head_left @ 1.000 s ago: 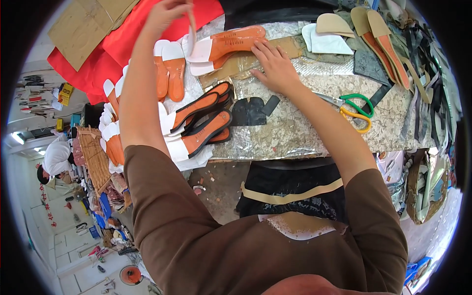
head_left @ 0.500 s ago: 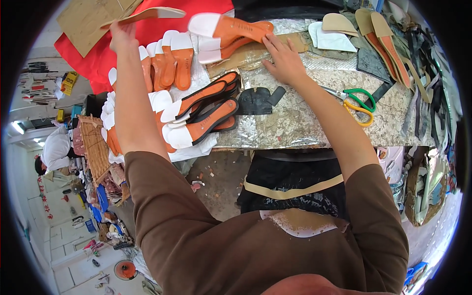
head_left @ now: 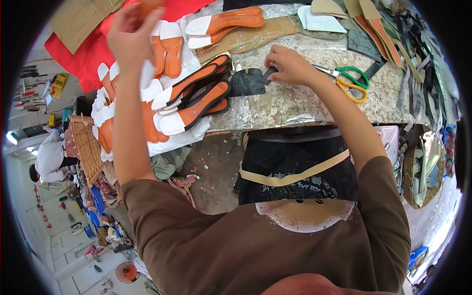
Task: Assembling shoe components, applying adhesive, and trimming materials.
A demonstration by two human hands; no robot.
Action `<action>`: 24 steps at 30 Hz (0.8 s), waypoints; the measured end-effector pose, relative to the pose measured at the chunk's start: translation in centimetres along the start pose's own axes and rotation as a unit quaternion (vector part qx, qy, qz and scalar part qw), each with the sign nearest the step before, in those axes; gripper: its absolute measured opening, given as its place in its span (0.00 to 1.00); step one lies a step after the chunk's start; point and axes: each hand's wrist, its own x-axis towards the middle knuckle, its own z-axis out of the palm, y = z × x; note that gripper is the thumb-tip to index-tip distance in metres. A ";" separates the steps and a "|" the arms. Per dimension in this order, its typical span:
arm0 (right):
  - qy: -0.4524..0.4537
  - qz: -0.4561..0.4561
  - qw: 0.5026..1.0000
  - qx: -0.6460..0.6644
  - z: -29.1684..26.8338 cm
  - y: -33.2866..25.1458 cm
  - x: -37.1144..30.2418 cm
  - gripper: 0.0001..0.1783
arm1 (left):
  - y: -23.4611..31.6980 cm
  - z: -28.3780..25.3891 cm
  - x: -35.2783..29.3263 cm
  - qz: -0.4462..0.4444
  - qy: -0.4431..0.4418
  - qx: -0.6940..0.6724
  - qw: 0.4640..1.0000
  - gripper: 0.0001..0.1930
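Observation:
My left hand (head_left: 132, 42) is raised over the far left of the bench, its fingers closed around an orange insole (head_left: 150, 7) that is blurred and partly hidden. My right hand (head_left: 291, 66) pinches a small black strip (head_left: 269, 75) between thumb and fingers, just right of a notched black piece (head_left: 247, 82). Left of that lie black-edged insoles (head_left: 204, 104) with white toe ends, overlapping one another. Beyond them, two orange-and-white insoles (head_left: 231, 20) rest on a brown sheet (head_left: 275, 33).
Scissors (head_left: 351, 81) with green and yellow handles lie right of my right forearm. More orange-and-white insoles (head_left: 173, 49) fan out around my left arm, near red material (head_left: 73, 59). Strips and offcuts (head_left: 418, 59) crowd the right end. A person (head_left: 49, 160) is in the left background.
My right hand has left the stacked insoles and come nearer, onto the small black strip. My left hand has shifted slightly right, turning the insole it holds. The whole view has shifted a little.

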 end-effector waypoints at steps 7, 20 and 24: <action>0.032 0.045 0.998 0.016 -0.8 -1.8 -3.2 0.10 | 10.1 10.1 -6.9 0.223 -0.126 0.105 0.961 0.27; 0.222 0.331 0.895 -0.199 -20.5 -0.9 -35.7 0.13 | 6.9 19.3 -17.8 0.123 -0.409 0.129 0.895 0.37; 0.271 0.298 0.909 -0.113 -25.3 5.5 -30.1 0.09 | 8.7 19.2 -16.3 0.119 -0.401 0.086 0.904 0.40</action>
